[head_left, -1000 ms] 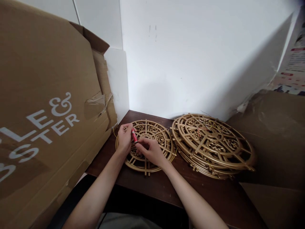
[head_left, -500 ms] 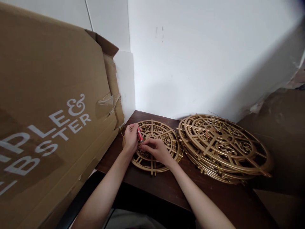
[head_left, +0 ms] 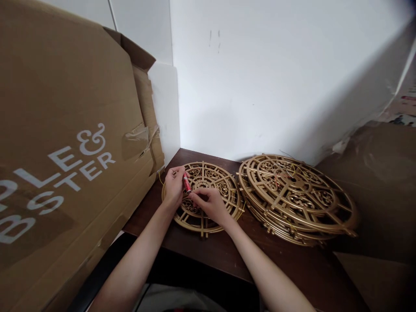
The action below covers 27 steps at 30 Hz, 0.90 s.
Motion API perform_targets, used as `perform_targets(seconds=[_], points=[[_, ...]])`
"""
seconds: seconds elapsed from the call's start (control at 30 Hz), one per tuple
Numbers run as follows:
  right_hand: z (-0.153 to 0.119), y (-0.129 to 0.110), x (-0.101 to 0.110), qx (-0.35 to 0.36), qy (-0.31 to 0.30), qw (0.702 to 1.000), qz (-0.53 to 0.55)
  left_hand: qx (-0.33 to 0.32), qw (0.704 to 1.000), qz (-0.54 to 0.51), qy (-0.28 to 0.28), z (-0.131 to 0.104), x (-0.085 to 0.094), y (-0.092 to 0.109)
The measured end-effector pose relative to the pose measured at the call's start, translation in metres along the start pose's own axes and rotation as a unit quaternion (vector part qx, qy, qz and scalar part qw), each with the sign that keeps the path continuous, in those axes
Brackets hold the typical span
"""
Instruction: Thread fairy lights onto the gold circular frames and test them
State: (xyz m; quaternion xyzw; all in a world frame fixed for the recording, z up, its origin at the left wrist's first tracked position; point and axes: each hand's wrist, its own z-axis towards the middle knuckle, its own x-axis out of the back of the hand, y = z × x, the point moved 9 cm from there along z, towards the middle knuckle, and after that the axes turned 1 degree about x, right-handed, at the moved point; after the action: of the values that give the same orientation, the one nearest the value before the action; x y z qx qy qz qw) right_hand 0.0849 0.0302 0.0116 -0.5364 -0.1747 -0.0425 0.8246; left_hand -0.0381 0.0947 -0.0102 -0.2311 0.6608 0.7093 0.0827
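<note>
A round gold openwork frame (head_left: 203, 225) lies flat on the dark brown table. Over its left part, my left hand (head_left: 174, 184) is closed on a small red cylinder (head_left: 186, 183), which is tilted with its lower end toward my right hand. The thumb and fingertips of my right hand (head_left: 210, 203) are pinched together close to that lower end. Anything between them is too small to make out. Thin yellow wire (head_left: 160, 177) shows at the frame's left edge.
A stack of similar gold round frames (head_left: 292, 195) stands at the right of the table (head_left: 214, 255). A large printed cardboard box (head_left: 71, 108) rises on the left. The white wall (head_left: 260, 78) is behind, and brown wrapped material (head_left: 383, 173) stands at far right.
The whole view has shifted slightly, so the things sit a little further left. My left hand keeps hold of the red cylinder, with my right fingertips still at its lower end.
</note>
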Motion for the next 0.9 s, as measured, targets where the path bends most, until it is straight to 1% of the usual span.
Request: perform_targets(seconds=[0.17,0.3,0.53,0.77,0.9], points=[[0.0,-0.008,0.004,0.029,0.025,0.998,-0.04,-0.006,1.0,0.007,0.004,0.001,0.001,0.0],[-0.001,-0.008,0.003,0.029,0.027,0.998,-0.054,-0.011,1.0,0.019,-0.001,0.001,0.0,0.0],[-0.002,-0.008,0.002,0.021,0.015,0.997,-0.067,-0.022,0.999,0.027,-0.002,0.0,-0.001,0.001],[-0.002,-0.013,0.002,0.036,0.004,0.997,-0.069,-0.013,1.0,0.028,-0.004,-0.001,-0.001,0.001],[-0.002,-0.015,0.001,0.044,0.002,0.996,-0.078,-0.018,1.0,0.023,-0.006,-0.002,-0.002,0.002]])
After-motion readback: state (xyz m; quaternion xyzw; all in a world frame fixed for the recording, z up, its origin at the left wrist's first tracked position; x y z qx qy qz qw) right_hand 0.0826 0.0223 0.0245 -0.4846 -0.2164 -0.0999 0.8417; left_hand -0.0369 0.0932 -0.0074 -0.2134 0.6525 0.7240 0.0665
